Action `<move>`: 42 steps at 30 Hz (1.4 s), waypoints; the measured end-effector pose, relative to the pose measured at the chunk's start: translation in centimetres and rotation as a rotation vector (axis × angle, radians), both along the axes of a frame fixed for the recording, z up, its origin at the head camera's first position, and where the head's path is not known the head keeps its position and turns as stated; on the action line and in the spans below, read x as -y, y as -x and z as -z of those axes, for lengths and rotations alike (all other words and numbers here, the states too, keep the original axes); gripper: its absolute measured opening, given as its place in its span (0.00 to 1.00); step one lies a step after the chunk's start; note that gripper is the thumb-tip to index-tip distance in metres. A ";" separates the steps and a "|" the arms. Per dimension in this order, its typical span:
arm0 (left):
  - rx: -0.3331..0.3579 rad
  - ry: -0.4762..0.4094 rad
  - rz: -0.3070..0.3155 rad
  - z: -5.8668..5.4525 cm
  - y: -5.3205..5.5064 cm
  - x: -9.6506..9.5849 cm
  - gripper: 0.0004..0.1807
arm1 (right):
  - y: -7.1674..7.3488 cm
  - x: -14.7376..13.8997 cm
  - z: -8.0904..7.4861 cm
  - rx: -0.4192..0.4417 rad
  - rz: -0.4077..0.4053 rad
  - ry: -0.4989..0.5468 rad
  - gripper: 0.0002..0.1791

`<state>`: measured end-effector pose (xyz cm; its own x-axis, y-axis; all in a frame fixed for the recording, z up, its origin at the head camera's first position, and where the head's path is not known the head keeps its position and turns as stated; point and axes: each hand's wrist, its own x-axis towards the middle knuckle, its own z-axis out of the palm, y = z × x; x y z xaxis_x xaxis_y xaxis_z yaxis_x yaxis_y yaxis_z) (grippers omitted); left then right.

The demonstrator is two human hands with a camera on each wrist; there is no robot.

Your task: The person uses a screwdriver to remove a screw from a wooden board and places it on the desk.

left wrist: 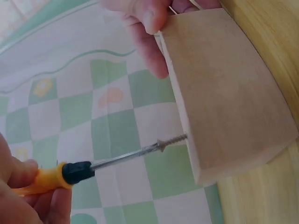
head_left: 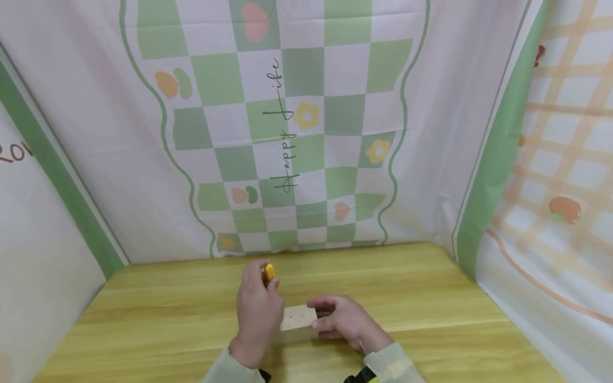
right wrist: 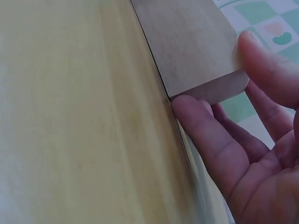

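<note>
My left hand (head_left: 258, 311) grips the yellow handle of a screwdriver (left wrist: 51, 178), whose black collar and metal shaft show in the left wrist view. The shaft's tip meets the head of a screw (left wrist: 173, 141), and the screw's threaded point stands at the face of a pale wooden block (left wrist: 229, 93). Small dark holes dot the block's top in the head view. At the block's other end, my right hand (head_left: 347, 322) holds it between thumb and fingers. In the right wrist view, the fingertips (right wrist: 187, 106) lie against the block's end, low by the tabletop.
The block rests on a wood-grain table (head_left: 426, 298). Behind the table hangs a green-and-white checked cloth (head_left: 306, 159) with printed lettering. More fabric panels close in the left and right sides, the right one a peach-checked cloth (head_left: 565, 159).
</note>
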<state>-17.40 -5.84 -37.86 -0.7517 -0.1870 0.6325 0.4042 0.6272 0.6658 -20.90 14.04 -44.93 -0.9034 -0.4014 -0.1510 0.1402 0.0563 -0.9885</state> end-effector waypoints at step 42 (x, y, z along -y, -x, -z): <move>0.320 -0.145 0.671 -1.2 2.1 4.6 0.25 | -0.3 0.9 -0.3 -0.254 0.002 -0.169 0.25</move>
